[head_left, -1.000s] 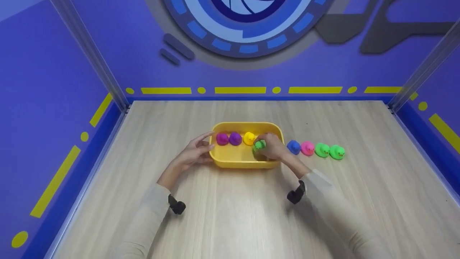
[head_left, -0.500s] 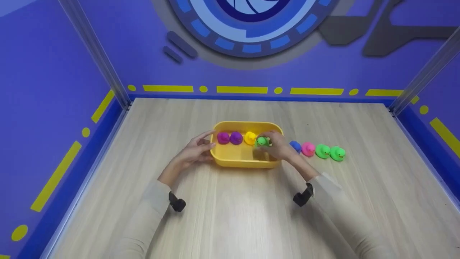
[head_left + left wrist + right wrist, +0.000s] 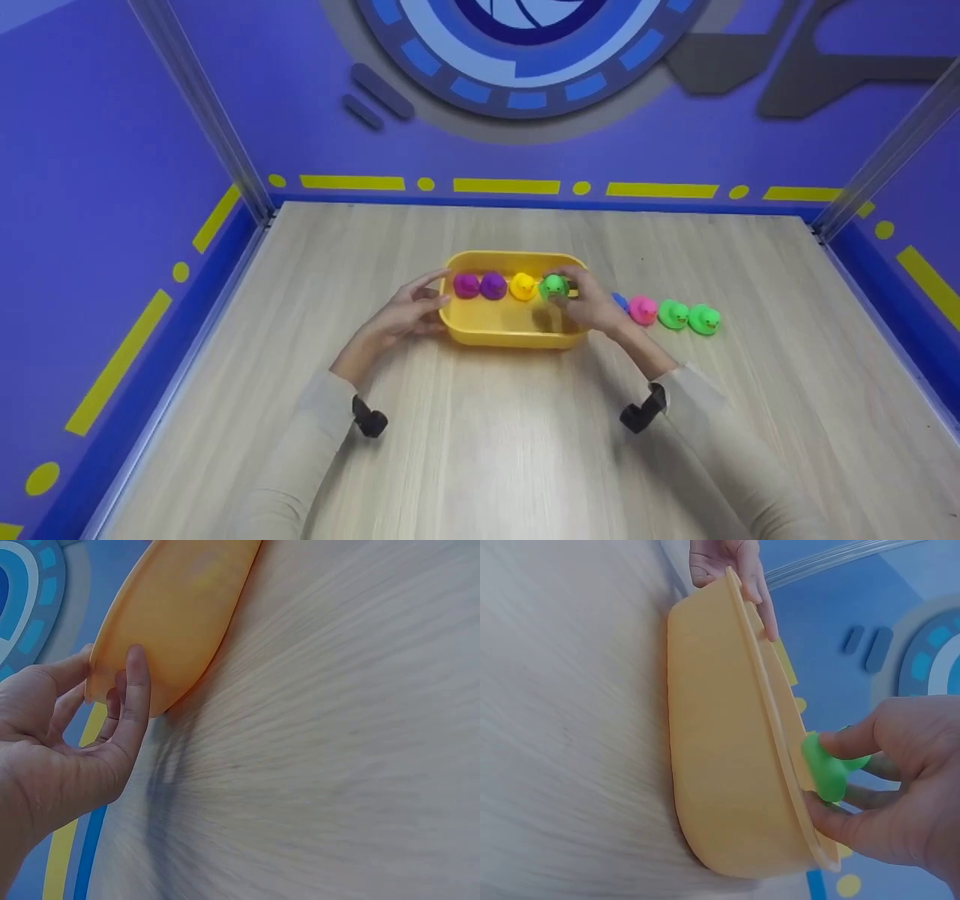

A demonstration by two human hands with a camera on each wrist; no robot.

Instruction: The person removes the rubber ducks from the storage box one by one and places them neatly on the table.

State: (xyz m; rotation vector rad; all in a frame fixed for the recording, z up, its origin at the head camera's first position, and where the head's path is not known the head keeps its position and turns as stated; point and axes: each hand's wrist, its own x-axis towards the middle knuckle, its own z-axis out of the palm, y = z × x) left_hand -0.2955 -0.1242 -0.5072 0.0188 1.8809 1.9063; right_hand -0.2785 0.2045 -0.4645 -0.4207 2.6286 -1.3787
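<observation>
A yellow plastic tub (image 3: 517, 339) stands on the table. Its left end is held by my left hand (image 3: 405, 313), thumb at the near part of the rim and index finger reaching to the far corner. Inside, along the back, sit a magenta rubber duck (image 3: 466, 286), a purple one (image 3: 493, 286) and a yellow one (image 3: 523, 286). Right of these, my right hand (image 3: 592, 300) pinches a green rubber duck (image 3: 553, 286) between thumb and fingers. In the right wrist view that green duck (image 3: 826, 769) shows at the tub's rim.
To the tub's right, a row runs along the table: a blue duck (image 3: 619, 301) partly behind my right hand, a pink duck (image 3: 643, 310) and two green ducks (image 3: 673, 314). Blue-purple printed panels (image 3: 525, 157) enclose the table's back and sides.
My right hand has shifted the green duck rightward and toward the back inside the tub, into line with the other ducks there. The left hand has stayed at the tub's left end.
</observation>
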